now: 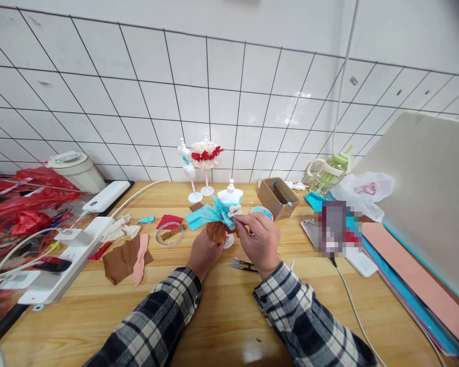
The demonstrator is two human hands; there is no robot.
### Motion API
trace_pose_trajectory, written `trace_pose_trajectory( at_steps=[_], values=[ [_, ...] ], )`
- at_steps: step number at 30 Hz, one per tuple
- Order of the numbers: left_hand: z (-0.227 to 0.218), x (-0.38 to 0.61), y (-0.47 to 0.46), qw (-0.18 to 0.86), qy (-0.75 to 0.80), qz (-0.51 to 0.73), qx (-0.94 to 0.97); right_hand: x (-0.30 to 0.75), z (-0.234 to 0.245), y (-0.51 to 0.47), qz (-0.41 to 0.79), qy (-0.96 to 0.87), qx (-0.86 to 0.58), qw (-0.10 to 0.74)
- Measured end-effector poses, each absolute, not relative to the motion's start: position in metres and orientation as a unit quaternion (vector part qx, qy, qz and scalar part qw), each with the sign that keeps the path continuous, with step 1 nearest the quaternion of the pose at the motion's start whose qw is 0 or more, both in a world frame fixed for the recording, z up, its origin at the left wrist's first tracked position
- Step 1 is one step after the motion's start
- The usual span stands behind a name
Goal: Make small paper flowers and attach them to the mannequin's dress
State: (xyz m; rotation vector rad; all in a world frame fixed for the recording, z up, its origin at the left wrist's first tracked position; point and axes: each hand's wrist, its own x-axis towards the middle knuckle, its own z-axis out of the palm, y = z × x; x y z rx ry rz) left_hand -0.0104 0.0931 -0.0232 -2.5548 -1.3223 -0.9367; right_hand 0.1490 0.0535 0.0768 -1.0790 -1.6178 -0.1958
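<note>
A small white dress form stands in front of me, wrapped in a gathered blue crepe paper dress with brown crepe paper below. A cream paper flower sits at its right side. My left hand is closed on the lower brown paper of the dress, its fingertips partly hidden. With thumb and forefinger pinched, my right hand holds the dress's edge just under the flower. Thread snips lie beneath my right hand, near the form's white base.
Two more dress forms stand by the tiled wall. Right of centre are a cardboard box and a tape roll. Paper scraps and a clear ring lie left. A power strip, bottle and paper sheets flank the table.
</note>
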Motion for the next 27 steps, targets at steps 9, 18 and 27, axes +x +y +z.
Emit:
trace_pose_trajectory(
  at_steps=[9,18,27],
  values=[
    [-0.026,-0.0115,0.0943,0.05,-0.44,-0.302,-0.844,0.149,0.0787,0.0553,-0.086,-0.685,-0.476,0.544],
    [-0.0286,-0.0102,0.0924,0.042,-0.467,-0.284,-0.836,0.1491,0.0796,0.0608,-0.108,-0.7,-0.479,0.519],
    [-0.0318,-0.0101,0.0932,0.034,-0.474,-0.277,-0.835,0.148,0.0786,0.0614,-0.12,-0.707,-0.468,0.517]
  ],
)
